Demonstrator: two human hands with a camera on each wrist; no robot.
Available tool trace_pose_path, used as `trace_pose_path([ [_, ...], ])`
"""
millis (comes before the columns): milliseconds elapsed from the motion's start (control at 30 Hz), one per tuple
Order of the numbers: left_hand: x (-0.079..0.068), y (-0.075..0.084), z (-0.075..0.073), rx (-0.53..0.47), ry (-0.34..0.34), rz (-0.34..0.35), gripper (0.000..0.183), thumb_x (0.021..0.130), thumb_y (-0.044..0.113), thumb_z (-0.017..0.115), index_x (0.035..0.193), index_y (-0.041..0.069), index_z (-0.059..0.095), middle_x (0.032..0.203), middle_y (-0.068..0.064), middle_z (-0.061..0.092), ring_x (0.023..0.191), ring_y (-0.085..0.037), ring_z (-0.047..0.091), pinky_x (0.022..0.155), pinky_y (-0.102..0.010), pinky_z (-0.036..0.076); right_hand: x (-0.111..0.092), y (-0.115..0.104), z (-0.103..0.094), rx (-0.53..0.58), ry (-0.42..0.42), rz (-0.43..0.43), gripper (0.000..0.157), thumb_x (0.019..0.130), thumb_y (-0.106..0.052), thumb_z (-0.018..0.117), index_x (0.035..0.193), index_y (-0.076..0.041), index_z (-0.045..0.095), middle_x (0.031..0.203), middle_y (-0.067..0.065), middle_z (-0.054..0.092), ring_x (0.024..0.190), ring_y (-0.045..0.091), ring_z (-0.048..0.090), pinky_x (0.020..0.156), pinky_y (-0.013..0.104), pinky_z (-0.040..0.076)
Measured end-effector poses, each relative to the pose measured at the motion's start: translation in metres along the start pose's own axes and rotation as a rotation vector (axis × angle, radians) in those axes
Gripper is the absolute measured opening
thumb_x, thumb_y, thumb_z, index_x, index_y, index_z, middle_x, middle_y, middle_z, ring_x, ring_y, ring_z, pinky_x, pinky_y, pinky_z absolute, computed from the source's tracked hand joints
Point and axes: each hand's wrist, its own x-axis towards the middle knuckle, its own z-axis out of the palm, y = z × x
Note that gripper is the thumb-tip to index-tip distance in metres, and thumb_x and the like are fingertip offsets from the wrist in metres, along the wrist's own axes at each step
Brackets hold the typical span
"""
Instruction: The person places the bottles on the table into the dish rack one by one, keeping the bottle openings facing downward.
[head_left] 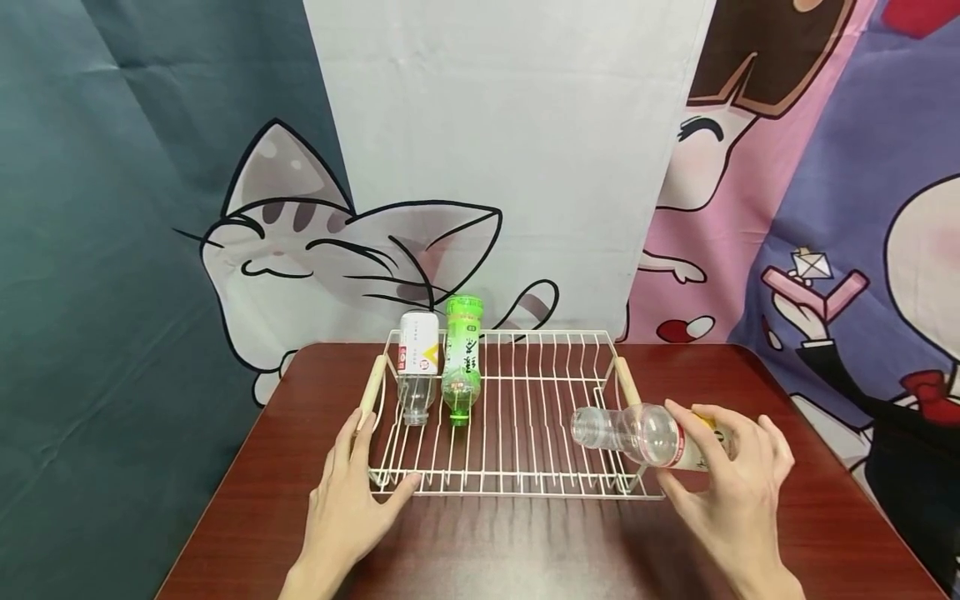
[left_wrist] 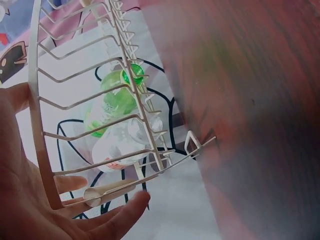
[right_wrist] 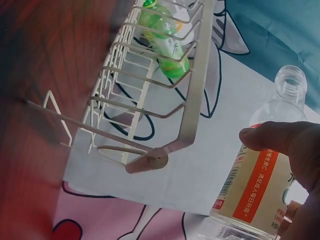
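Clear bottle [head_left: 645, 435] lies sideways gripped in right hand [head_left: 731, 479], beside rack [head_left: 517, 467].

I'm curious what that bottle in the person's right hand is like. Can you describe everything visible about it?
The clear bottle looks like thin, empty plastic, with no cap on its threaded neck. A white label with an orange-red band and small print wraps its body. It lies nearly sideways, neck pointing left over the wire rack's right edge. The right hand grips its labelled end, thumb on the label.

A dark red wooden table [head_left: 525, 550] stands before hanging cloths. A grey cartoon cat [head_left: 315, 250] is printed on the backdrop, with pink and purple cartoon figures [head_left: 817, 275] to its right.
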Motion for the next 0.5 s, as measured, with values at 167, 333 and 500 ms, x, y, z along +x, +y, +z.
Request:
trace_pose_path([
  [167, 0.002, 0.003, 0.002, -0.023, 0.081, 0.127, 0.101, 0.088, 0.055, 0.087, 0.168, 0.010, 0.045, 0.175, -0.019, 0.036, 0.158, -0.048, 0.034, 0.115, -0.077, 0.036, -0.002, -0.007, 0.006, -0.015, -0.018, -0.082, 0.071, 0.063, -0.019, 0.080, 0.134, -0.011, 0.079, 0.122, 0.028, 0.068, 0.115, 0.051, 0.056, 0.129, 0.060, 0.012],
  [333, 0.003, 0.017, 0.006, -0.083, 0.210, 0.345, 0.078, 0.094, 0.054, 0.078, 0.153, 0.004, 0.062, 0.162, -0.023, 0.053, 0.152, -0.053, 0.041, 0.135, -0.060, 0.008, -0.005, -0.017, 0.017, -0.002, -0.017, -0.164, 0.070, 0.063, -0.015, 0.079, 0.132, -0.011, 0.080, 0.120, 0.027, 0.069, 0.112, 0.048, 0.059, 0.130, 0.057, 0.013],
  [500, 0.005, 0.039, 0.010, -0.179, 0.254, 0.529, 0.058, 0.106, 0.053, 0.068, 0.143, 0.008, 0.071, 0.147, -0.014, 0.068, 0.136, -0.042, 0.060, 0.132, -0.043, 0.024, -0.007, -0.029, 0.028, 0.017, -0.015, -0.223, 0.067, 0.063, -0.014, 0.076, 0.130, -0.011, 0.081, 0.117, 0.025, 0.069, 0.108, 0.046, 0.060, 0.131, 0.054, 0.013],
])
